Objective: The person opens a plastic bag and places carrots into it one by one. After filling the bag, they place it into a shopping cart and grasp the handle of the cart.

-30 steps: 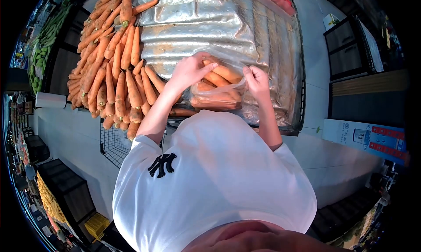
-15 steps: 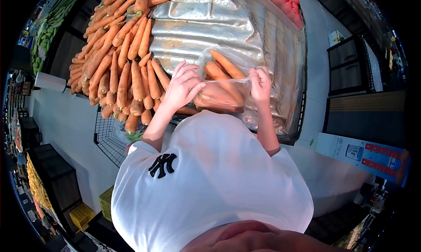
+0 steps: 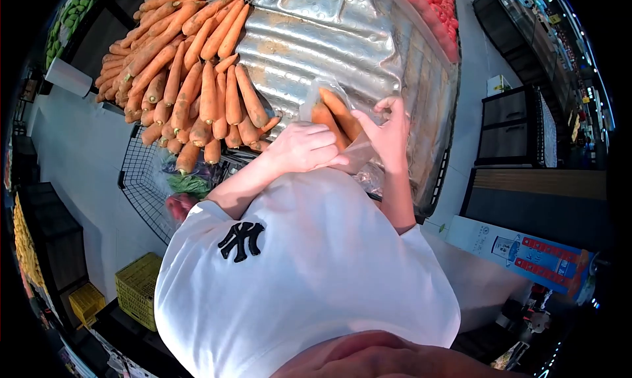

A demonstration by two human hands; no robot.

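Note:
Several carrots (image 3: 340,108) lie in a clear plastic bag (image 3: 361,153) close against my front, their tips pointing away from me. My left hand (image 3: 304,148) is closed on the near left side of the bag, its fingers bunched together. On the other side my right hand (image 3: 388,131) has its thumb at the bag's right edge, beside a carrot. Its index finger is bent and apart from the thumb. The near part of the bag is hidden by my left hand and shirt.
A large heap of carrots (image 3: 191,82) covers the left of a silvery ridged display surface (image 3: 289,46). Red produce (image 3: 428,9) sits behind a clear divider at the far right. Below the heap stands a wire shopping cart (image 3: 141,187) with bagged goods; a yellow-green crate (image 3: 138,289) is farther back.
My left hand has moved right and down and closed on the bag. My right hand has let its pinch of the bag's rim go. The bag is gathered closer round the carrots.

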